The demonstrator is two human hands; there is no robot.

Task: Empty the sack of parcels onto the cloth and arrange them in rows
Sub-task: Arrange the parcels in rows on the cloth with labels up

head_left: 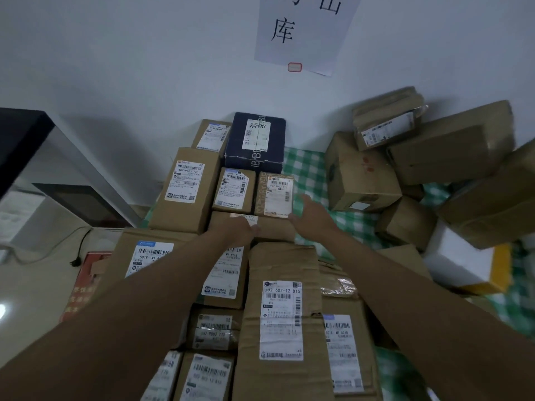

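Step in hand: a small brown parcel (254, 227) is being set into the rows, held at its two ends by the left hand (241, 225) and the right hand (311, 214).
Grip, left: fingers are curled over the parcel's near-left edge.
Grip, right: fingers lie fairly straight against the parcel's right end; whether the thumb is hooked under cannot be told.
Done: many labelled parcels are laid side by side in rows (202, 198) on the green checked cloth (307, 166), reaching back to a dark blue box (254, 140) by the wall.
Left: a loose heap of parcels (419, 175) at the right is judged not yet sorted.
Hidden: no sack is in view, so its emptiness cannot be judged; the nearest rows are cut off by the lower edge, partly covered by forearms; label print is mostly unreadable.
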